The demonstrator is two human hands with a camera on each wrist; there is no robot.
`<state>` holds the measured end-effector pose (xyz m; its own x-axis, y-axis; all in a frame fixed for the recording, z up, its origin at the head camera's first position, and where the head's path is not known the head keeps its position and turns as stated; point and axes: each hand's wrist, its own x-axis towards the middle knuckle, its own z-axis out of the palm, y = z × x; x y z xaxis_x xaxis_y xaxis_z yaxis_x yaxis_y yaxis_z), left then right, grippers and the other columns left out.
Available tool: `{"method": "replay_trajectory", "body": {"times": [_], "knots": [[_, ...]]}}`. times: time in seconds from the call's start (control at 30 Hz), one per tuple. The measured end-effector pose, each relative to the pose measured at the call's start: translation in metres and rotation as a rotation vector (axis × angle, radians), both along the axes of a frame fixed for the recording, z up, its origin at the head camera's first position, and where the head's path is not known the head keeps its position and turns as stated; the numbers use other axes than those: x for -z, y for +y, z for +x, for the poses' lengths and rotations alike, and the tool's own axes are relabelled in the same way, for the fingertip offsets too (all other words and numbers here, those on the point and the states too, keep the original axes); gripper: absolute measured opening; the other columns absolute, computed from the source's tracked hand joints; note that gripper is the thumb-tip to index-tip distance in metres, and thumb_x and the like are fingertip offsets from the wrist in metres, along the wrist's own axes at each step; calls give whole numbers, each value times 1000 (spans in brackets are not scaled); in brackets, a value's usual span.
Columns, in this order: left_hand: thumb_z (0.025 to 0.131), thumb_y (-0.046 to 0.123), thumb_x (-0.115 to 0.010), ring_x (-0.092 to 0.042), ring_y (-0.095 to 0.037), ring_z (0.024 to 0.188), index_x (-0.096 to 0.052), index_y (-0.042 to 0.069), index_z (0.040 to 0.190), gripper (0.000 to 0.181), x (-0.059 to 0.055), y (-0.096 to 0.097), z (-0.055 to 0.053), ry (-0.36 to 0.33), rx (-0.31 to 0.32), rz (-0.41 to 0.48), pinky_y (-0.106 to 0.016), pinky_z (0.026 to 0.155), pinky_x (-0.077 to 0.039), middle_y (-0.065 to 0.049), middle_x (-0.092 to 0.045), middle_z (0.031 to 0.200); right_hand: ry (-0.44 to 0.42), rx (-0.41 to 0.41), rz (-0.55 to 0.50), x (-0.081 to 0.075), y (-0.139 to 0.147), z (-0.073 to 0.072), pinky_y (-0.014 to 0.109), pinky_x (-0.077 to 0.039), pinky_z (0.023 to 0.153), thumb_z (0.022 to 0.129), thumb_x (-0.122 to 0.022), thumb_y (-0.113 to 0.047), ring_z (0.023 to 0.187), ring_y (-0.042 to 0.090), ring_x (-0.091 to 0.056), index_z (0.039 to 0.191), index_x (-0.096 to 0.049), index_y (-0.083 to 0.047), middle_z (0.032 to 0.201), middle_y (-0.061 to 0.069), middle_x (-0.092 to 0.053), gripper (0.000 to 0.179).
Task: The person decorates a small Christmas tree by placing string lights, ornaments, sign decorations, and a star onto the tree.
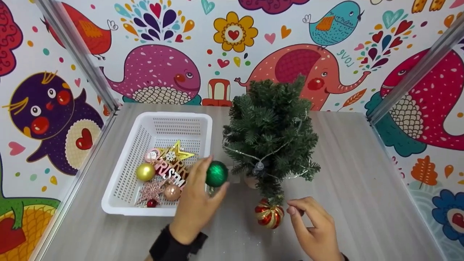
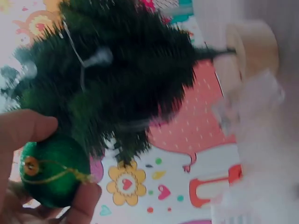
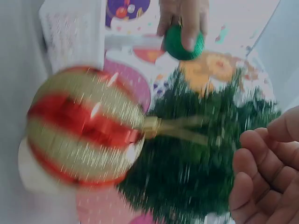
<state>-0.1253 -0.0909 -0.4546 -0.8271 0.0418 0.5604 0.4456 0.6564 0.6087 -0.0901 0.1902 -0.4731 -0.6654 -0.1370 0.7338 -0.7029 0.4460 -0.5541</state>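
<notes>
In the head view, my left hand (image 1: 194,206) grips a green bauble (image 1: 216,174) between thumb and fingers, over the right side of the white basket. A gold cord loop crosses the bauble (image 2: 56,170) in the left wrist view. A small Christmas tree (image 1: 268,119) wound with string lights (image 1: 259,166) stands to the right of the basket. From its lowest near branch hangs a red and gold striped bauble (image 1: 269,214) by a gold loop. My right hand (image 1: 315,228) is just right of this bauble, fingers loosely curled, nothing visible in it.
The white basket (image 1: 207,127) holds a gold star (image 1: 181,152), a yellow bauble (image 1: 145,172), a pink glitter star (image 1: 151,191), a rose bauble (image 1: 172,192) and a lettered ornament. The tree's round wooden base (image 2: 261,49) rests on the table. Patterned panels (image 1: 232,61) enclose the back and sides.
</notes>
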Motion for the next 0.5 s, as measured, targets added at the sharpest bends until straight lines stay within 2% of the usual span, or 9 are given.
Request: {"method": "replay_trajectory", "body": {"times": [0.07,0.17,0.23,0.37,0.43,0.5], "knots": [[86,16,-81,-65,-38,121,-47,-7,137,66,2,9,8,-23,42,37,-45,99,-59,-25,-58,139,61,-56,-14,-4,-10,-2,20,-48,68,98,-67,0,78,7,-57,106,-73,3,86,6,-68,10],[86,20,-83,-66,-32,121,-49,-2,135,63,4,18,18,-48,101,89,-42,98,-59,-21,-59,139,163,-104,29,-8,-25,-7,21,-49,67,104,-62,-15,79,12,-58,107,-72,6,90,10,-68,23],[86,22,-83,-65,-30,123,-51,1,136,63,4,22,23,-73,144,116,-40,99,-59,-19,-58,141,209,-98,97,-9,-33,-8,20,-50,68,105,-61,-19,84,16,-62,112,-71,6,99,12,-70,28],[90,30,-81,-65,-24,123,-52,6,143,65,5,28,30,-183,239,172,-39,100,-58,-12,-58,143,270,-8,267,-9,-43,-8,23,-53,79,107,-58,-28,102,22,-67,124,-70,-1,119,14,-69,34],[92,35,-79,-65,-22,123,-51,8,143,64,5,30,32,-247,281,197,-38,102,-57,-8,-59,145,302,39,326,-8,-45,-8,27,-52,84,106,-58,-31,107,25,-66,127,-69,-4,124,14,-69,35],[93,40,-77,-65,-21,124,-51,9,141,62,5,31,35,-282,307,204,-38,102,-57,-6,-60,146,324,73,367,-7,-47,-7,33,-49,88,106,-58,-34,110,26,-64,129,-68,-7,127,14,-69,37]]}}
